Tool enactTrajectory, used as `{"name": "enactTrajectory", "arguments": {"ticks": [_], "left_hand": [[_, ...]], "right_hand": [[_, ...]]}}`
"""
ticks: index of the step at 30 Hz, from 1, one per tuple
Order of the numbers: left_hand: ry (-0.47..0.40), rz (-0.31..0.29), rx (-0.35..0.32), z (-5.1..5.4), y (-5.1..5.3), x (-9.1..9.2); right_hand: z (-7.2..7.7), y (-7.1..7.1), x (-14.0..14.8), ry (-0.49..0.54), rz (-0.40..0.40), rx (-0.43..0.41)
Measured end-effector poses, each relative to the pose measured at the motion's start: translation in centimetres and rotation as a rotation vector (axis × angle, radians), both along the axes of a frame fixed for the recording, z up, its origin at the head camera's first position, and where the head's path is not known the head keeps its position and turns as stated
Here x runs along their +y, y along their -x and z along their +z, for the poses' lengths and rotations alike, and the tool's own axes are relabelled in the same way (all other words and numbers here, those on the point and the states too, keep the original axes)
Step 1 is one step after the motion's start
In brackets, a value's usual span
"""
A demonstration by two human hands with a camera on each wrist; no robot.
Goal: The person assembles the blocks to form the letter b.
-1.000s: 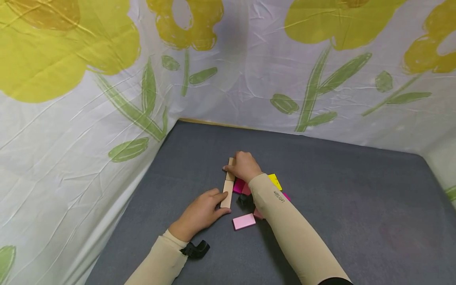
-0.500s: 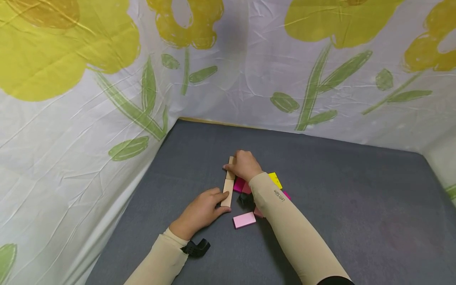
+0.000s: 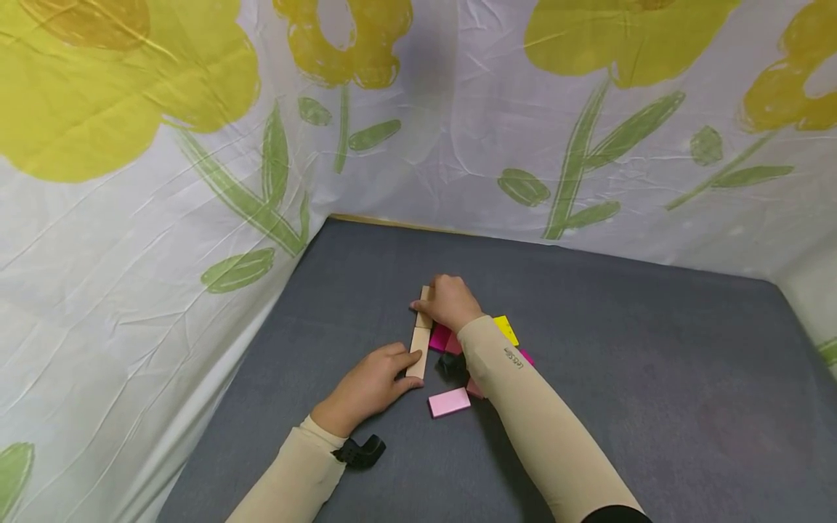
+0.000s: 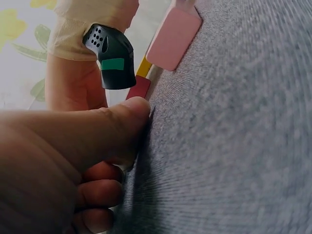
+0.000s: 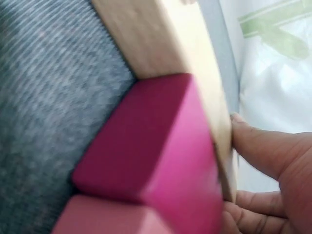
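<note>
Two pale wooden blocks lie end to end on the dark grey table. The left hand (image 3: 369,385) grips the nearer wooden block (image 3: 417,354), its thumb at the near end and a finger on top. Around the farther wooden block (image 3: 423,317), the right hand (image 3: 453,301) has its thumb on the left side and fingers at the far end. A magenta block (image 3: 440,338) stands against the wooden row; in the right wrist view the magenta block (image 5: 141,136) touches the wood. The left thumb hides the nearer block in the left wrist view.
A light pink block (image 3: 449,402) lies nearest the person. Beneath and beside the right forearm are a yellow block (image 3: 506,330), a red-pink block (image 3: 454,344) and other partly hidden ones. Behind the grey table (image 3: 621,349) hangs a flowered white cloth (image 3: 451,167).
</note>
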State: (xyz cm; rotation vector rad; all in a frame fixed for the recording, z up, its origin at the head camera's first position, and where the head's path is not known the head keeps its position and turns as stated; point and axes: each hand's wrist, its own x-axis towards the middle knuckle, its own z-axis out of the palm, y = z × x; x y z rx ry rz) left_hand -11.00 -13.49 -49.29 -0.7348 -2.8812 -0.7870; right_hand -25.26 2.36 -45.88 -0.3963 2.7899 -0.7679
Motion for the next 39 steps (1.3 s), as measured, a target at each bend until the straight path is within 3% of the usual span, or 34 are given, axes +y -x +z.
{"name": "enactTrajectory", "arguments": {"ticks": [6,12,18,21,24,26,30,34,39], "left_hand": [[-0.002,0.018,-0.064,-0.1,-0.1,0.3],[-0.098,0.050,-0.129,-0.1,-0.2,0.3],[-0.104,0.101,-0.122,-0.2,-0.4,0.3],[-0.073,0.107,-0.054,0.0,-0.4,0.2],[-0.048,0.083,0.075,0.2,-0.3,0.2],[-0.038,0.026,0.190,0.3,-0.2,0.4],[-0.054,-0.150,0.366,0.5,-0.6,1.1],[-0.060,-0.289,0.447,0.7,-1.2,2.4],[0.051,-0.339,0.493,0.5,-2.0,3.5]], "right_hand": [[-0.1,-0.3,0.5,-0.013,0.010,-0.020],[0.4,-0.4,0.9,-0.016,0.003,-0.029],[1.5,-1.9,2.1,-0.024,0.051,0.081],[1.6,-2.7,2.9,-0.047,0.074,0.159],[1.4,-3.4,3.6,-0.080,0.102,0.210],[1.2,-3.8,4.0,-0.102,0.138,0.225],[0.7,-4.6,4.6,-0.121,0.214,0.214],[0.5,-5.0,5.0,-0.097,0.243,0.184],[0.2,-5.3,5.3,-0.056,0.250,0.165]]}}
